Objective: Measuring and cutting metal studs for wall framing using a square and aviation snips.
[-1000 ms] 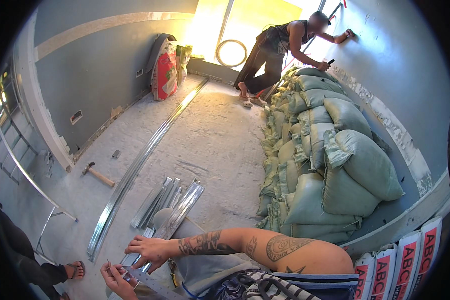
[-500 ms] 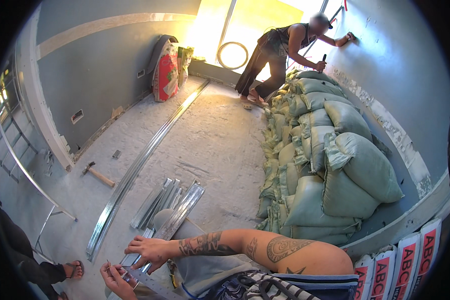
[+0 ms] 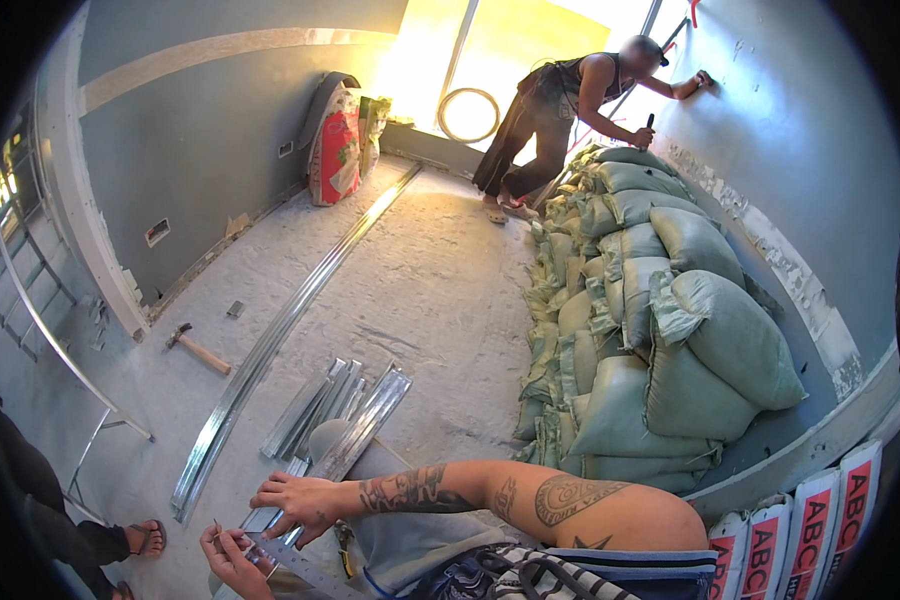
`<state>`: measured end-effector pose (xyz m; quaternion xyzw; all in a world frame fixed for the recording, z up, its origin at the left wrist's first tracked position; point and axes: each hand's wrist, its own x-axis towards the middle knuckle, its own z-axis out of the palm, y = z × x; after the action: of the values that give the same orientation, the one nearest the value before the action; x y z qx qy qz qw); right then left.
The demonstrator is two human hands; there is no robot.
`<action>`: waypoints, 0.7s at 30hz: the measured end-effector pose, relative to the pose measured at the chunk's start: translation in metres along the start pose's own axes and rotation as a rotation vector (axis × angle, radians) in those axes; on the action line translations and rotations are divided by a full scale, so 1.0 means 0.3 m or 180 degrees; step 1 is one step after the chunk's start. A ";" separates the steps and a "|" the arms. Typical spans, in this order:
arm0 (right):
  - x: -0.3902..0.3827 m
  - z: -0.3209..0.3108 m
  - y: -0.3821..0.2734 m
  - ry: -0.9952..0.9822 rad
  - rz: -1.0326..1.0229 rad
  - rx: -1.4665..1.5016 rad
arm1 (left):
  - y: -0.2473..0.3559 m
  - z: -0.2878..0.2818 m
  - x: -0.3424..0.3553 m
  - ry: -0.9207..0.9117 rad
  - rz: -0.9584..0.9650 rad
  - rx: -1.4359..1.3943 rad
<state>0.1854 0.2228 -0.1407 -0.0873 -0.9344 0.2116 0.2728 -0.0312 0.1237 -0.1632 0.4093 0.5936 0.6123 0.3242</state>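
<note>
My left hand (image 3: 232, 560) is at the bottom edge, fingers pinched on a small thin object (image 3: 220, 530) that I cannot make out, beside a perforated metal strip (image 3: 305, 565). Just above it my right hand (image 3: 295, 500) rests with spread, slightly bent fingers over shiny metal channel pieces (image 3: 262, 518). More channel offcuts (image 3: 368, 415) lie just beyond, some across a pale rounded object (image 3: 328, 437). A yellow-handled tool (image 3: 346, 552) lies right of my hands.
Long channels (image 3: 290, 315) and a hammer (image 3: 198, 352) lie on the floor. Sandbags (image 3: 720, 340) line the right wall, cement sacks (image 3: 810, 530) nearer. A co-worker (image 3: 595, 85) leans on that wall with a dark tool; another person's foot (image 3: 148, 538) and a metal frame (image 3: 50, 340) are left.
The far co-worker's lifted foot has come down behind the other, and the tool in that person's lower hand has turned more upright. My hands have stayed almost still.
</note>
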 end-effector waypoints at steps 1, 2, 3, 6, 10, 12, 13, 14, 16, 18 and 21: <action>0.001 0.001 0.000 0.0006 -0.0005 0.0000 | 0.000 -0.001 -0.001 0.0005 0.0001 -0.0002; 0.001 0.002 -0.001 0.0003 -0.0011 -0.0001 | 0.001 -0.002 -0.002 0.0008 0.0000 -0.0008; 0.001 0.002 -0.001 0.0002 -0.0018 0.0001 | 0.002 -0.004 -0.004 0.0010 0.0000 -0.0014; -0.003 0.002 0.004 0.0008 -0.0010 0.0015 | 0.008 0.003 -0.003 0.0003 -0.0030 0.0031; -0.001 -0.002 -0.004 -0.0013 0.0015 0.0035 | 0.004 -0.001 -0.008 0.0005 -0.0020 0.0009; -0.001 -0.010 -0.012 -0.0077 0.0053 0.0062 | 0.000 -0.004 -0.008 -0.0010 -0.0010 -0.0008; -0.001 -0.011 -0.012 -0.0138 0.0093 0.0084 | -0.001 -0.004 -0.006 -0.0009 -0.0008 -0.0009; -0.001 -0.012 -0.012 -0.0139 0.0092 0.0083 | -0.002 -0.004 -0.005 -0.0016 -0.0007 -0.0020; 0.000 -0.013 -0.012 -0.0111 0.0093 0.0088 | -0.002 -0.004 -0.003 -0.0023 -0.0006 -0.0031; 0.001 -0.014 -0.010 -0.0118 0.0091 0.0096 | -0.001 -0.004 -0.001 -0.0019 -0.0003 -0.0036; 0.003 -0.009 -0.005 -0.0072 0.0043 0.0035 | -0.011 -0.009 0.003 -0.0031 -0.0005 -0.0001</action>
<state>0.1860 0.2225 -0.1376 -0.0897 -0.9357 0.2194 0.2613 -0.0343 0.1237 -0.1662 0.4118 0.5923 0.6101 0.3277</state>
